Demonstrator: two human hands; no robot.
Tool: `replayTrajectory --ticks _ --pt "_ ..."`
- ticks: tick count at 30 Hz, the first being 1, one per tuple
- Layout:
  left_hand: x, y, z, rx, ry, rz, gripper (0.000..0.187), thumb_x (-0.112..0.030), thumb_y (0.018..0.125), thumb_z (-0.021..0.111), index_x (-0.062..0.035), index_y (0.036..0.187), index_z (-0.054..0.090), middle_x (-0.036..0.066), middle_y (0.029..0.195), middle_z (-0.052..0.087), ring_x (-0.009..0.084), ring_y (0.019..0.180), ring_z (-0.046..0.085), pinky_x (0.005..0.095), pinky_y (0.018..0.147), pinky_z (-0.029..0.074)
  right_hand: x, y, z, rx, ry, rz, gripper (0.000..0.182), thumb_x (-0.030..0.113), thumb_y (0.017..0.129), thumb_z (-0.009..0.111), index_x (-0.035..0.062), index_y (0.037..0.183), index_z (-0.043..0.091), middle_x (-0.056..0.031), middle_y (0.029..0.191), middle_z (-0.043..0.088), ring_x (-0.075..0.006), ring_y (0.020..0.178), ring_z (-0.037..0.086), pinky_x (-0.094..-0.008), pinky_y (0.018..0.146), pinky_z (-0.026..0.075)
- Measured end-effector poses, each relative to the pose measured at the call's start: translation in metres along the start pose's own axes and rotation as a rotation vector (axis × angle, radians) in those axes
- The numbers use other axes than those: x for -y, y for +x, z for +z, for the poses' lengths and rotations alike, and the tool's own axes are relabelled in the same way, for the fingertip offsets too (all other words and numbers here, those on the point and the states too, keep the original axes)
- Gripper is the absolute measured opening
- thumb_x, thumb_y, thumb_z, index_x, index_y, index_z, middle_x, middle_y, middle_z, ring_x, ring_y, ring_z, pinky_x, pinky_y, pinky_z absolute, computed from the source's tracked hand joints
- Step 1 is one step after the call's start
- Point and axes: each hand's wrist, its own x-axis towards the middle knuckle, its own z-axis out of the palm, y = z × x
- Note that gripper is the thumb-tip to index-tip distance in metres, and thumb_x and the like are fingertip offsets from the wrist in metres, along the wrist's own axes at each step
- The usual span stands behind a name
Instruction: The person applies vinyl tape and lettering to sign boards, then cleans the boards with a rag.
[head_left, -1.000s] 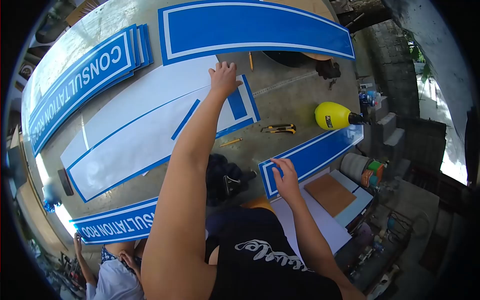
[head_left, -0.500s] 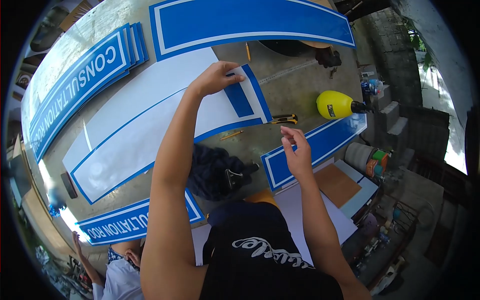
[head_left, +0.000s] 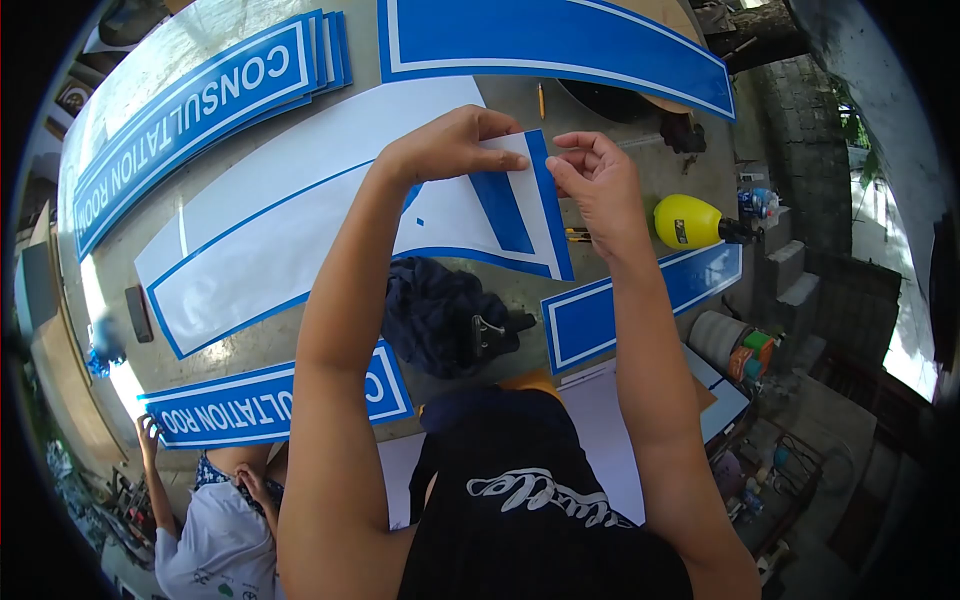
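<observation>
My left hand (head_left: 455,148) grips the upper edge of a white sign sheet with a blue border (head_left: 270,245), near its right end, thumb on the face. That end is lifted and bends up off the table; a blue strip (head_left: 503,215) crosses it. My right hand (head_left: 603,190) is beside the sheet's right edge, thumb and fingertips drawn together near the upper corner. Whether they hold anything is too small to make out. Behind the right hand, a utility knife (head_left: 577,235) is partly hidden. A dark bundled cloth (head_left: 435,310) with a metal clip lies below the sheet.
Stacked blue consultation room signs (head_left: 195,135) lie at upper left, a blank blue sign (head_left: 560,45) at the top. Right of my hand stands a yellow spray bottle (head_left: 687,222), above another blue sign (head_left: 585,320). At lower left, a person (head_left: 220,540) touches a sign (head_left: 240,410).
My right hand has moved up to the sheet's right edge. My left hand has lifted the sheet's end and shifted right. The other person's hand has reached the lower-left sign.
</observation>
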Motion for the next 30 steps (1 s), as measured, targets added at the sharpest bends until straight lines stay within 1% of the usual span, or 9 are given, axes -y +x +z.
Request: replayTrajectory --ticks 5,11,15,18,21,23,26,29,30 --pt "0.001 -0.012 -0.002 -0.007 -0.127 0.014 0.045 -0.044 0.093 0.074 -0.0025 0.110 0.078 0.015 0.098 0.078 0.0251 0.086 0.074 0.0348 0.087 0.056 0.000 0.000 0.005 0.077 0.124 0.052 0.033 0.006 0.094 0.074 -0.0031 0.123 0.063 -0.0088 0.096 0.073 -0.0116 0.084 0.067 -0.0257 0.077 0.055" --pt "0.002 -0.023 -0.005 -0.050 -0.213 0.014 0.038 -0.036 0.097 0.070 -0.0006 0.111 0.075 0.014 0.100 0.077 0.0195 0.088 0.074 0.0318 0.087 0.057 0.002 0.000 0.016 0.078 0.169 0.088 0.030 0.007 0.094 0.074 -0.0031 0.120 0.062 -0.0084 0.097 0.073 -0.0103 0.082 0.066 -0.0250 0.075 0.054" --pt "0.003 -0.029 -0.002 -0.123 -0.251 0.001 0.034 -0.033 0.098 0.069 -0.0016 0.111 0.074 0.016 0.097 0.078 0.0218 0.085 0.074 0.0334 0.085 0.057 -0.003 -0.001 0.020 0.034 0.126 0.028 0.022 0.006 0.094 0.073 -0.0006 0.114 0.065 -0.0071 0.096 0.071 -0.0116 0.080 0.066 -0.0266 0.075 0.053" --pt "-0.003 -0.033 0.007 -0.237 -0.204 -0.035 0.028 -0.027 0.099 0.069 -0.0012 0.109 0.073 0.015 0.092 0.077 0.0194 0.083 0.073 0.0307 0.083 0.057 0.004 -0.012 0.030 -0.191 -0.444 -0.337 0.016 0.003 0.092 0.071 0.0016 0.107 0.069 -0.0069 0.095 0.069 -0.0165 0.081 0.068 -0.0302 0.074 0.054" --pt "-0.011 -0.039 0.013 -0.325 -0.188 -0.069 0.024 -0.023 0.098 0.071 -0.0012 0.107 0.071 0.012 0.086 0.075 0.0161 0.082 0.072 0.0262 0.082 0.056 0.007 -0.020 0.041 -0.261 -0.568 -0.683 0.013 0.001 0.088 0.072 0.0025 0.101 0.072 -0.0089 0.096 0.068 -0.0249 0.084 0.069 -0.0354 0.076 0.055" --pt "-0.015 -0.042 0.019 -0.360 -0.209 -0.086 0.023 -0.022 0.097 0.073 -0.0008 0.105 0.070 0.012 0.087 0.075 0.0143 0.082 0.071 0.0262 0.080 0.055 0.001 -0.019 0.048 -0.251 -0.606 -0.688 0.013 0.001 0.087 0.074 0.0020 0.101 0.072 -0.0102 0.098 0.068 -0.0286 0.086 0.068 -0.0377 0.077 0.055" --pt "-0.014 -0.044 0.030 -0.443 -0.229 0.022 0.022 -0.018 0.096 0.073 0.0015 0.105 0.071 0.010 0.089 0.075 0.0120 0.082 0.068 0.0270 0.078 0.054 -0.009 -0.016 0.051 -0.265 -0.631 -0.685 0.013 0.002 0.086 0.075 0.0017 0.099 0.073 -0.0118 0.099 0.068 -0.0319 0.088 0.068 -0.0399 0.078 0.055" --pt "-0.017 -0.048 0.036 -0.456 -0.203 0.057 0.022 -0.017 0.096 0.073 0.0033 0.105 0.072 0.008 0.091 0.075 0.0130 0.082 0.068 0.0282 0.080 0.054 -0.015 -0.015 0.053 -0.289 -0.624 -0.679 0.013 0.003 0.086 0.077 0.0020 0.098 0.072 -0.0119 0.098 0.070 -0.0321 0.088 0.069 -0.0403 0.077 0.055" --pt "-0.019 -0.049 0.038 -0.478 -0.174 0.051 0.021 -0.016 0.095 0.073 0.0029 0.104 0.073 0.010 0.091 0.076 0.0160 0.083 0.070 0.0299 0.080 0.056 -0.016 -0.016 0.053 -0.297 -0.619 -0.678 0.013 0.003 0.085 0.077 0.0021 0.097 0.072 -0.0118 0.097 0.070 -0.0319 0.087 0.069 -0.0403 0.077 0.055"
